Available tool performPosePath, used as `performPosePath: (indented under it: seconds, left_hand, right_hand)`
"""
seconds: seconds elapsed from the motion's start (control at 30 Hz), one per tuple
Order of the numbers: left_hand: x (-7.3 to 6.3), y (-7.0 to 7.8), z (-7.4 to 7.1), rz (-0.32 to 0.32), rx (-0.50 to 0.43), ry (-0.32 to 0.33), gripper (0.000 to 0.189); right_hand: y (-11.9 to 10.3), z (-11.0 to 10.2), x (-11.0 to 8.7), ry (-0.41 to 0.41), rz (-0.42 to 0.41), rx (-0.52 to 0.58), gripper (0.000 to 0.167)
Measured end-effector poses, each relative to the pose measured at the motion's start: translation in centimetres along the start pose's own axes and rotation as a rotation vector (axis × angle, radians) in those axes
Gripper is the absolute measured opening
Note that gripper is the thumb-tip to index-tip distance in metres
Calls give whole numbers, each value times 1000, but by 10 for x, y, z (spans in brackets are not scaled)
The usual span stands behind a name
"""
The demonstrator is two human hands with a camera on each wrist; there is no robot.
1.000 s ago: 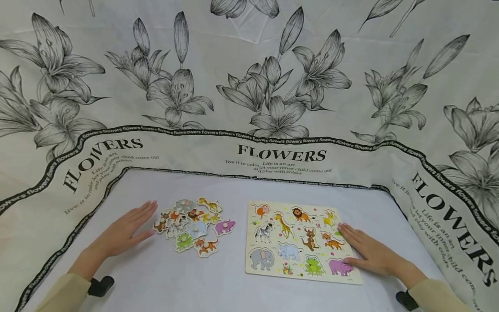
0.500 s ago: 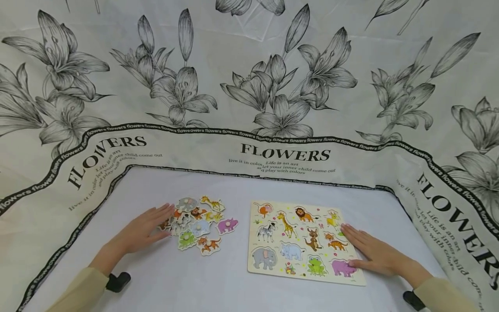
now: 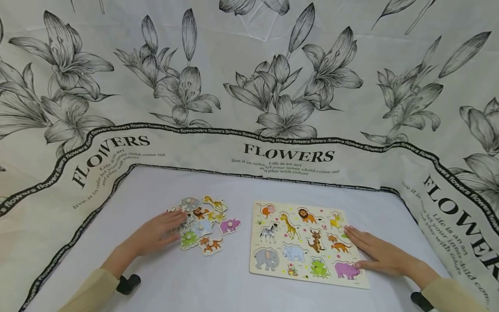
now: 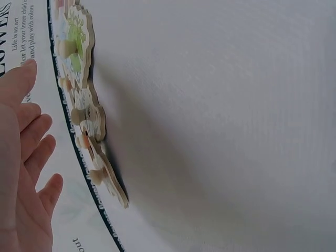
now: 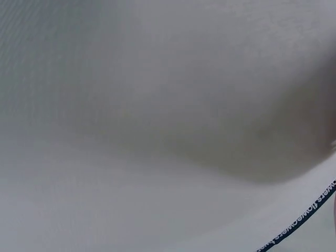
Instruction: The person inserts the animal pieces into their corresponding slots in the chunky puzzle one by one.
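Note:
My left hand (image 3: pixel 157 234) hovers over the left side of a heap of animal puzzle pieces, its fingers fairly straight and holding nothing. In the left wrist view a gap shows between the left hand (image 4: pixel 29 152) and the knobbed pieces, among them a green frog piece (image 4: pixel 76 47). The heap also has a purple hippo piece (image 3: pixel 230 225), a tiger piece (image 3: pixel 211 245), a giraffe piece (image 3: pixel 214 203) and an elephant piece (image 3: pixel 189 203); some pieces are hidden under the hand. To the right lies a wooden puzzle board (image 3: pixel 308 279) with printed animals. My right hand (image 3: pixel 383 255) rests on its right edge, fingers extended.
A white cloth (image 3: pixel 218 286) covers the table, edged by a black lettered band. Behind it hangs a flower-printed sheet (image 3: pixel 187 56). Black wrist straps (image 3: pixel 128 284) sit at both cuffs. The right wrist view shows mostly blurred cloth and shadow.
My left hand has moved right, from beside the heap to over its left pieces. The right hand stays at the board's edge. The whole view has shifted slightly.

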State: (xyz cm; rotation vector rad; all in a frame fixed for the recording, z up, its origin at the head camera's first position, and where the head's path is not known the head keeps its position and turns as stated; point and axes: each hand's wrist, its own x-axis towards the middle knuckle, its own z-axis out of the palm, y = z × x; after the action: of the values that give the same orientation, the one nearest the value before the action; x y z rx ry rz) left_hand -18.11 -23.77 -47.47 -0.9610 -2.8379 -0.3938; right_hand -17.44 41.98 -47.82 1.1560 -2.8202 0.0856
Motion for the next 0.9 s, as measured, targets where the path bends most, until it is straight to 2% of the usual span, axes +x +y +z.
performPosePath:
  seconds: [0.3, 0.53, 0.63, 0.9]
  left_hand:
    - [6, 8, 1, 34, 40, 45, 51]
    - [7, 11, 4, 51, 45, 87, 38]
    - [6, 13, 7, 53, 47, 130, 34]
    - [5, 18, 17, 72, 66, 304, 25]
  right_hand:
    - [1, 1, -2, 24, -13, -3, 81]
    - [2, 4, -2, 34, -11, -10, 82]
    - [2, 6, -3, 30, -4, -17, 82]
    - [3, 8, -3, 46, -7, -14, 82]
